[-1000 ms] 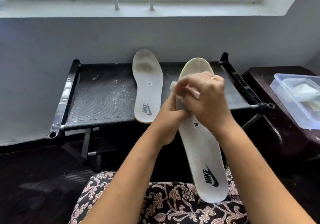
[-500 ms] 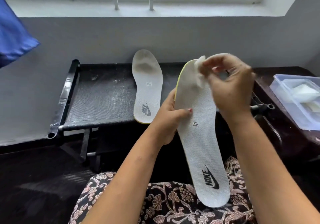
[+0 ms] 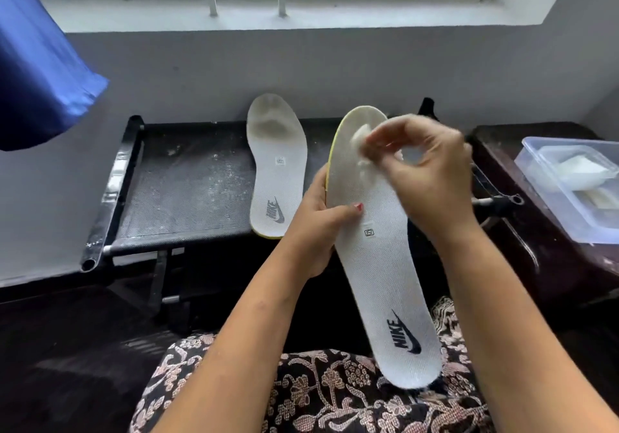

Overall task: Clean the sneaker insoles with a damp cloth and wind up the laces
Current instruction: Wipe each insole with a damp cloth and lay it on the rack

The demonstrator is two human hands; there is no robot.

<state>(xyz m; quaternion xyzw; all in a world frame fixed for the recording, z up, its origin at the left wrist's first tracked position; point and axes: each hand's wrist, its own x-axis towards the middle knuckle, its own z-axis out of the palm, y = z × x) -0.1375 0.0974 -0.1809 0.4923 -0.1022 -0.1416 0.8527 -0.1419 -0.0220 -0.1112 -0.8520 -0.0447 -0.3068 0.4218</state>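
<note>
Head view: right hand [image 3: 425, 171] is sitting lower and further left than half a second ago, pressing the white cloth [image 3: 360, 136] onto the forefoot instead of the toe rim. It is pinching the cloth between thumb and fingertips, though blur is hiding the exact finger positions. The held insole [image 3: 378, 265] is lying with its long axis running from the heel on the patterned lap [image 3: 318, 395] to the toe pointing away and slightly left. The left hand [image 3: 318, 228] is gripping the insole's left edge near mid-length, thumb across the top face. "NIKE" is showing near the heel; a small square label possibly reads "ISI". A second insole [image 3: 276, 168], also marked NIKE, is lying on the black rack [image 3: 187, 191].
</note>
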